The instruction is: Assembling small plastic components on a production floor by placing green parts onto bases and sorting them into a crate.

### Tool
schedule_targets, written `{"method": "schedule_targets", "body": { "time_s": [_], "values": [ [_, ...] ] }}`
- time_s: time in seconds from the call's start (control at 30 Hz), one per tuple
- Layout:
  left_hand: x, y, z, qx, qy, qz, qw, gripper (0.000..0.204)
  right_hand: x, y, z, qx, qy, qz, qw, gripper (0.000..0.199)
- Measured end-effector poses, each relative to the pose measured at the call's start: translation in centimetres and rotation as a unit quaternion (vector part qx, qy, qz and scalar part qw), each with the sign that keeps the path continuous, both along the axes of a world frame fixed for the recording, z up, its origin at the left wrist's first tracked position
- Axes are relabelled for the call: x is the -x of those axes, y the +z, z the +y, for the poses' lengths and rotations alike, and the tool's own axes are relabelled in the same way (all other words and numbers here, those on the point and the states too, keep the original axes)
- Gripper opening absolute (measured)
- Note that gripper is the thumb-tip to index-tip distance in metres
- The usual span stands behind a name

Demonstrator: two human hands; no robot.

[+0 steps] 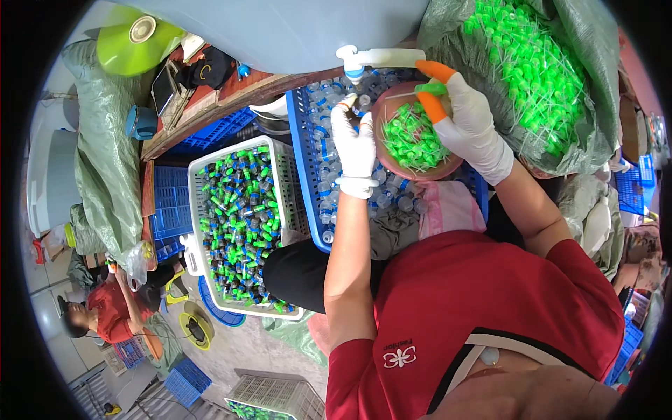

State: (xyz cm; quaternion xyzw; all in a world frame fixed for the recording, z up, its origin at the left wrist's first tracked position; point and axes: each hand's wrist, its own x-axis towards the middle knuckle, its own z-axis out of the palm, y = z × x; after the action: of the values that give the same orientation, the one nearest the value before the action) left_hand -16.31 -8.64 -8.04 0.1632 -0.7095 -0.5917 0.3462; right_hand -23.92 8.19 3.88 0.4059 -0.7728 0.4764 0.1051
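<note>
The bowl (392,105) is round, shallow and reddish-brown, tilted toward the camera and about half full of bright green caps (414,136) with thin stems sticking out in all directions. It sits directly over the blue crate (302,150), which is packed with small clear bottles (325,157). The right hand (467,122), in a white glove with orange tips on thumb and forefinger, grips the bowl's far rim and pinches one green cap between those two fingers. The left hand (355,143), also in a white glove, is closed around a small bottle just left of the bowl, its top held up beneath a white tap (364,59) that juts from a big pale tank (280,28) above the bowl. Right of the bowl, a green sack (595,84) gapes open on a heap of the same green caps. Left of the bowl, beyond the crate, a white basket (292,189) holds capped bottles in green and blue.
</note>
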Motion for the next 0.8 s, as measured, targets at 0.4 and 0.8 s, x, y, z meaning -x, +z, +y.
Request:
{"method": "schedule_targets", "body": {
  "time_s": [0.4, 0.8],
  "values": [
    [-3.4, 2.3, 4.9, -0.164, -0.219, -0.015, 0.962, 0.042, -0.3, -5.2, 0.1, -0.108, 0.086, 0.109, 0.985, 0.019],
    [-5.4, 0.6, 6.8, 0.227, -0.053, -0.022, 0.972, 0.038, -3.4, -6.7, 2.6, 0.04, 0.188, -0.518, 0.833, 0.024]
  ]
}}
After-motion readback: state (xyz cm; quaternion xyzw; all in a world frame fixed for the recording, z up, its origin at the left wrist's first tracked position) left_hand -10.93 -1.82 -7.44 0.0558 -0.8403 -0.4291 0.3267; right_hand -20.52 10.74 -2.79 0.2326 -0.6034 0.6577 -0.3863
